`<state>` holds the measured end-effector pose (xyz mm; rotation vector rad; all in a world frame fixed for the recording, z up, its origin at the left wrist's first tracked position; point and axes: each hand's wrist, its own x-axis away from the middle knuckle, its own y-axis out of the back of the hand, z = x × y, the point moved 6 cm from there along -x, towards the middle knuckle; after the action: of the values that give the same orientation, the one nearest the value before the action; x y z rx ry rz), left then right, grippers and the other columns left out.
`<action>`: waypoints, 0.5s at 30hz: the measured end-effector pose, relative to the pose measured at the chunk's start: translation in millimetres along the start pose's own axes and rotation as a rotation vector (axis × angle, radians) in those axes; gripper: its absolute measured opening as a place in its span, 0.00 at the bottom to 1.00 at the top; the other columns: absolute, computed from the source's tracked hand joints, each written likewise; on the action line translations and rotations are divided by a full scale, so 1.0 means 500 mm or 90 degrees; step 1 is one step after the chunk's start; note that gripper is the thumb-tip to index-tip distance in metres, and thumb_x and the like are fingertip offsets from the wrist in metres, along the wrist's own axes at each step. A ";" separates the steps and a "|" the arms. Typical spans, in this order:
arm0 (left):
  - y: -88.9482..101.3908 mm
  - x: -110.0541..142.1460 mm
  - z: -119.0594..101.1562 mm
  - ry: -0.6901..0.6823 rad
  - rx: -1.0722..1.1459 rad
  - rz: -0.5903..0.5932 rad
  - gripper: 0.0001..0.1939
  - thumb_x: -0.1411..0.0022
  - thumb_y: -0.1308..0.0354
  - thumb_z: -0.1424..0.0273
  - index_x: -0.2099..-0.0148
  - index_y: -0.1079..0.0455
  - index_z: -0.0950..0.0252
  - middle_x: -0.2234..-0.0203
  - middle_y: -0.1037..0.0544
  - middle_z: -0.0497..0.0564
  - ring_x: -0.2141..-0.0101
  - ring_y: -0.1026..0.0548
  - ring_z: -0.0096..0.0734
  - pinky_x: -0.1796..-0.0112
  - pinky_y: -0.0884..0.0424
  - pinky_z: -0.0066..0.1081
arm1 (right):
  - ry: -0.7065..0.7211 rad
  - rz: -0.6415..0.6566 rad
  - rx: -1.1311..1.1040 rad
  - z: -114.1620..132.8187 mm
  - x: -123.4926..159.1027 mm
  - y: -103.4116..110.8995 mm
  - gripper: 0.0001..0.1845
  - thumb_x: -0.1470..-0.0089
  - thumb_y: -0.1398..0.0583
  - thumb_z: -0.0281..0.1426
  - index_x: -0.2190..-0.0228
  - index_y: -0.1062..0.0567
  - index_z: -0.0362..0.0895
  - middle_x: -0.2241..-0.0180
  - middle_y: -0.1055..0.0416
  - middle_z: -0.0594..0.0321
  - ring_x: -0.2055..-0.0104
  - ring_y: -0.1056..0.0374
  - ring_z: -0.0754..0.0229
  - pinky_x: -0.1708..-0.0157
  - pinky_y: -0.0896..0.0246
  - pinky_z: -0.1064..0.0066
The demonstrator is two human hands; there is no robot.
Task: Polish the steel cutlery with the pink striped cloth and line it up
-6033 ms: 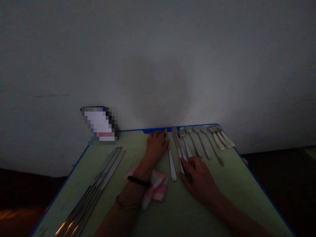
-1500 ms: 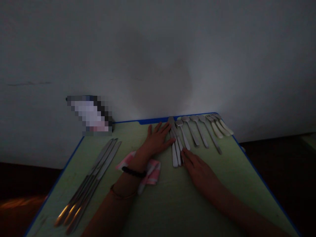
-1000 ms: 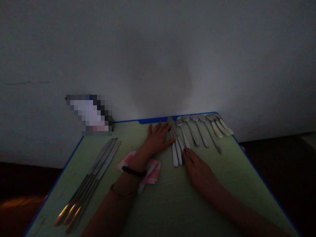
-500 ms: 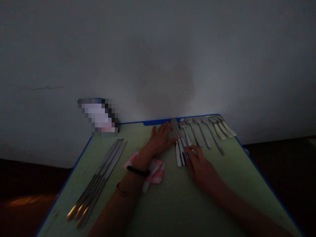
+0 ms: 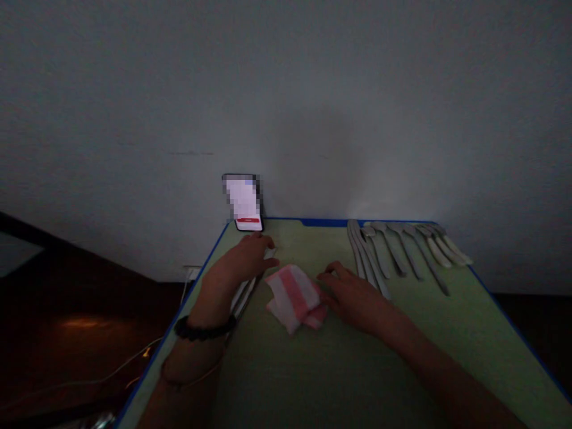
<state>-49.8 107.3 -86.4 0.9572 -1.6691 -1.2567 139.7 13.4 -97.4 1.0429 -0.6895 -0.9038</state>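
My left hand [image 5: 243, 260] is over the table knives [image 5: 245, 296] on the left, its thumb and index finger apart near the blade tips. That hand and forearm cover most of the knives. A pink and white striped cloth [image 5: 292, 292] lies crumpled on the table between my hands. Beside the cloth's right edge is my right hand [image 5: 353, 295], fingers loosely bent and apart; whether the fingertips touch the cloth is hard to tell. Just beyond it lie slim silver pieces of cutlery [image 5: 361, 253], side by side, their lower ends partly hidden by the hand.
Several spoons [image 5: 404, 250] lie in a row at the back right, with white-handled cutlery [image 5: 440, 250] at the far right. A lit phone [image 5: 243, 202] leans on the wall at the back left. The pale green table [image 5: 286, 381] has a blue edge.
My left hand has left the middle cutlery and moved left over the knives. My right hand has come off that cutlery to beside the cloth. The view has turned left.
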 end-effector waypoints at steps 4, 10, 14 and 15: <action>-0.009 0.013 0.086 0.118 -0.002 0.025 0.24 0.51 0.40 0.61 0.53 0.34 0.66 0.54 0.30 0.59 0.55 0.30 0.42 0.58 0.33 0.33 | 0.005 0.062 -0.028 0.043 -0.038 -0.010 0.34 0.49 0.42 0.36 0.42 0.47 0.50 0.46 0.43 0.50 0.54 0.34 0.52 0.59 0.39 0.64; -0.056 0.015 0.122 0.219 0.004 0.091 0.21 0.46 0.39 0.64 0.51 0.35 0.66 0.56 0.29 0.56 0.59 0.28 0.39 0.62 0.30 0.36 | 0.068 0.093 0.011 0.089 -0.069 -0.020 0.20 0.47 0.46 0.27 0.53 0.30 0.53 0.56 0.31 0.58 0.58 0.33 0.58 0.61 0.41 0.70; -0.073 0.012 0.132 0.245 0.026 0.110 0.16 0.38 0.47 0.66 0.49 0.37 0.65 0.54 0.31 0.54 0.58 0.29 0.36 0.60 0.30 0.40 | 0.022 0.084 0.031 0.073 -0.067 -0.014 0.18 0.46 0.47 0.28 0.54 0.28 0.51 0.62 0.29 0.57 0.62 0.32 0.59 0.64 0.42 0.71; -0.073 0.011 0.134 0.246 0.036 0.110 0.16 0.38 0.47 0.66 0.49 0.37 0.66 0.54 0.31 0.54 0.58 0.29 0.36 0.60 0.30 0.40 | 0.013 0.084 0.033 0.069 -0.064 -0.013 0.19 0.46 0.47 0.28 0.53 0.29 0.51 0.62 0.30 0.57 0.63 0.32 0.59 0.65 0.42 0.71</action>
<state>-110.1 117.7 -132.2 0.9941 -1.4513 -0.8520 93.9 25.8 -93.0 1.0390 -0.7584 -0.7637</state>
